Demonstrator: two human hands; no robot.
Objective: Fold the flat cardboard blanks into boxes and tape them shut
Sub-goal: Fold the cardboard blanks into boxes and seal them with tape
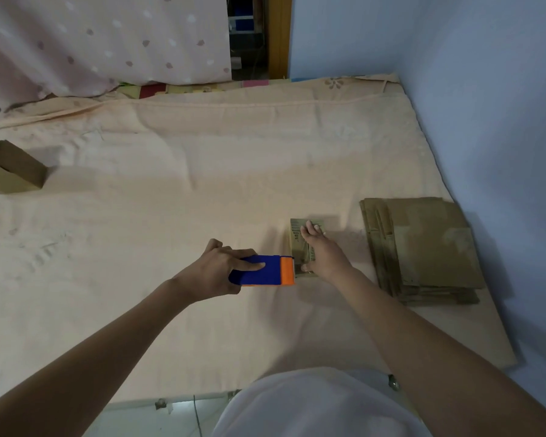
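A small folded cardboard box (297, 238) lies on the peach sheet, right of centre. My right hand (323, 252) lies flat on its top with straight fingers, pressing it down. My left hand (219, 268) grips a blue and orange tape dispenser (265, 274), whose orange end touches the box's left side. A stack of flat cardboard blanks (429, 247) lies to the right of the box, near the wall.
A finished brown box (10, 168) sits at the far left edge of the bed. The peach sheet (171, 200) covers the mattress. A blue wall (486, 105) runs along the right. A dotted curtain (108, 42) hangs at the back.
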